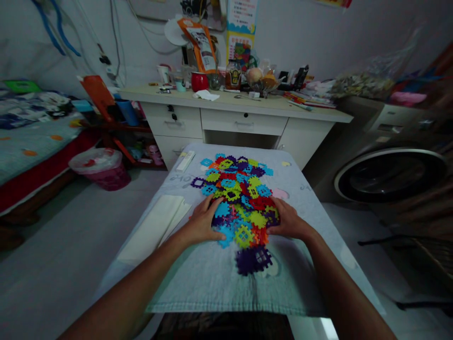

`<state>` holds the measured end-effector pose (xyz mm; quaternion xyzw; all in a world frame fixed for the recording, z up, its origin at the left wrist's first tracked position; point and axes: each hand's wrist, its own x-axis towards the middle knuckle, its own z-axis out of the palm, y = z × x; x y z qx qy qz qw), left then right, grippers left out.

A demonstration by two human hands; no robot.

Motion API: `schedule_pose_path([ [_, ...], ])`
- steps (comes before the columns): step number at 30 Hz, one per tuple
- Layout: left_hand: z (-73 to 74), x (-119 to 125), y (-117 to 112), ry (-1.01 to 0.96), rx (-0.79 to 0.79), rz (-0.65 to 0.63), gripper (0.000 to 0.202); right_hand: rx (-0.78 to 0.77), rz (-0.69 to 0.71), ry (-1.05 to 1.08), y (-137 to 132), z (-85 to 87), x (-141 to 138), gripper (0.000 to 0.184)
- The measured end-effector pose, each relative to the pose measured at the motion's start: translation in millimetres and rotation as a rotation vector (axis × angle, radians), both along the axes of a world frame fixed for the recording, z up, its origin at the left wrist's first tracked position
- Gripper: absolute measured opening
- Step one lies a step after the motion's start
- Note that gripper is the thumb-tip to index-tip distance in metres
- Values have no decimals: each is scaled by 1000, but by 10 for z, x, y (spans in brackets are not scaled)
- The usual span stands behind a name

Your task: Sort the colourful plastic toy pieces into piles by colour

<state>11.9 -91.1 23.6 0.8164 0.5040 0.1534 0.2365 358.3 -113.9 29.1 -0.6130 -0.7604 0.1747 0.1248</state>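
Observation:
A heap of colourful plastic interlocking tiles lies on a small table covered with a pale blue cloth. My left hand rests on the heap's near left side, fingers spread over blue and purple tiles. On the near right side my right hand cups the pile, its fingers curled against red and purple tiles. Both hands press inward on the pile from opposite sides. A purple tile cluster lies a little nearer to me, apart from the hands.
A folded white sheet lies on the table's left part and a small tube at its far left corner. Beyond stands a cluttered white desk. There is a pink bin and bed left, a washing machine right.

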Motion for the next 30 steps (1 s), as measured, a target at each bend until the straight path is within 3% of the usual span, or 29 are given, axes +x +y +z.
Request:
schedule_pose_path([
  [3, -25, 116, 116, -74, 47, 37, 107, 64, -7, 17, 133, -22, -92, 110],
  [10, -68, 296, 340, -222, 139, 66, 100, 179, 53, 110, 391, -37, -146, 91],
  [20, -112, 547, 546, -454, 153, 92, 83, 173, -69, 563, 689, -191, -350, 69],
  [26, -67, 679, 682, -507, 147, 78, 68, 81, -81, 762, 882, -49, -562, 46],
  [30, 46, 803, 869, -550, 186, 87, 65, 146, -101, 757, 1072, 159, -792, 36],
])
